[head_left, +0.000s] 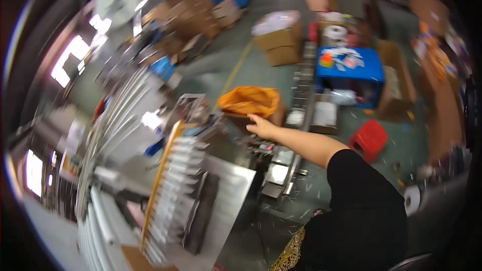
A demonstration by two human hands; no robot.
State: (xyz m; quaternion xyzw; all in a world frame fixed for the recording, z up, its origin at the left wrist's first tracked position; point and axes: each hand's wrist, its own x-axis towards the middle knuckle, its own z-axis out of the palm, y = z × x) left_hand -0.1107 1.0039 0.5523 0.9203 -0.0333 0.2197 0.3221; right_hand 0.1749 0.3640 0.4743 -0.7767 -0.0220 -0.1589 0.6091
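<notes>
My right hand (260, 126) reaches out on a bare forearm from a black short sleeve. Its fingers look partly spread, with nothing visible in them, though motion blurs the picture. It is nearest a cardboard box lined with an orange bag (249, 99), overlapping the box's near side in view; I cannot tell whether they touch. Below the hand lies machinery with small metal parts (278, 173). To the left stands a row of pale, tooth-like pieces (173, 185) along a yellow-orange strip (159, 183), beside a grey metal sheet (233, 183). My left hand is out of view.
A narrow conveyor track (304, 83) runs away past a blue table (351, 75) with small items on it. A red stool (370, 139) stands on the scrap-littered floor at right. Cardboard boxes (278, 45) stand farther back; curved white tubes (123, 115) fan out at left.
</notes>
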